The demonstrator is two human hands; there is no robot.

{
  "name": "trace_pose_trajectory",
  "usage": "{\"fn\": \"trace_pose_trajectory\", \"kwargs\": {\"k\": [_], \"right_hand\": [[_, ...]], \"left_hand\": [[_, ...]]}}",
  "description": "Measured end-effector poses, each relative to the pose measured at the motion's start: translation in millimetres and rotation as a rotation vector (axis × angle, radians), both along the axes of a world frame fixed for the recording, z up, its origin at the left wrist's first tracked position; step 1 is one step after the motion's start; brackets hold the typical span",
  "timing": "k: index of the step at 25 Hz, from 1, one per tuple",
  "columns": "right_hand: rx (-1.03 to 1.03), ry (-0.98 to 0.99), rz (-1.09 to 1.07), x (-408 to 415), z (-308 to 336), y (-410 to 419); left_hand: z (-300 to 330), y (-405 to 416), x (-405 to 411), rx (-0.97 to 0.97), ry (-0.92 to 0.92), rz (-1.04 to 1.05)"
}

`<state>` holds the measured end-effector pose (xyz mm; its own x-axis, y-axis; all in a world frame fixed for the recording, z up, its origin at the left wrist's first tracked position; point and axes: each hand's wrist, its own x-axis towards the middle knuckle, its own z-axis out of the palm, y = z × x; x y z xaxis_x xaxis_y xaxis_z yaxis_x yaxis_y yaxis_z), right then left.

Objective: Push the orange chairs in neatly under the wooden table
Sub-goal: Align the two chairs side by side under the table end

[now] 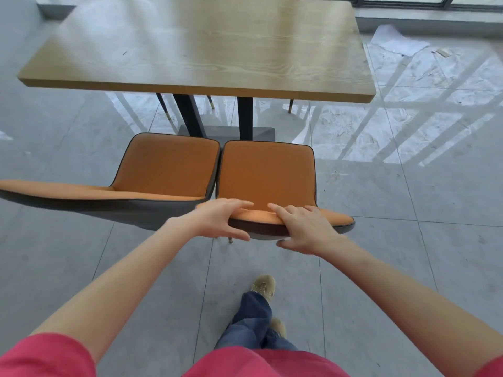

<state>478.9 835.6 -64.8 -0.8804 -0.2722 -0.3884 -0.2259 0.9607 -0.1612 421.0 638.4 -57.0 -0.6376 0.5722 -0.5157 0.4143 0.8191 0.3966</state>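
Two orange chairs stand side by side in front of the wooden table (pixel 206 47), their seats just short of its near edge. The right chair (pixel 266 172) has its backrest top toward me. My left hand (pixel 220 221) grips the left part of that backrest, fingers over the top and thumb beneath. My right hand (pixel 304 229) grips the right part the same way. The left chair (pixel 166 167) touches the right one along the seats; its backrest stretches out to the left and neither hand is on it.
The table stands on black legs with a dark base plate (pixel 261 131) on grey floor tiles. Thin chair legs (pixel 290 106) of other chairs show beyond the table. Paper sheets (pixel 397 42) lie on the floor at the far right. My feet (pixel 262 287) are behind the right chair.
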Motion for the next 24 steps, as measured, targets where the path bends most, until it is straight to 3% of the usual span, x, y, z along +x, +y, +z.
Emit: {"fn": "trace_pose_trajectory", "kwargs": {"k": [5, 10, 14, 19, 24], "right_hand": [[-0.044, 0.148, 0.026, 0.4, -12.6, -54.1], [-0.065, 0.196, -0.021, -9.1, -17.7, -76.2], [-0.052, 0.254, 0.063, -15.4, -17.2, -73.2], [0.040, 0.468, 0.158, -19.4, -29.3, -76.4], [0.034, 0.522, 0.120, -32.2, -34.7, -86.8]], "left_hand": [[9.1, -63.1, -4.4, -0.004, 0.177, 0.296], [9.5, -110.7, -18.0, -0.508, 0.321, 0.244], [4.3, -153.6, -28.2, -0.695, 0.293, 0.229], [-9.4, -188.4, -46.2, -0.544, 0.335, 0.067], [-18.1, -190.7, -57.0, -0.388, 0.434, 0.014]]}}
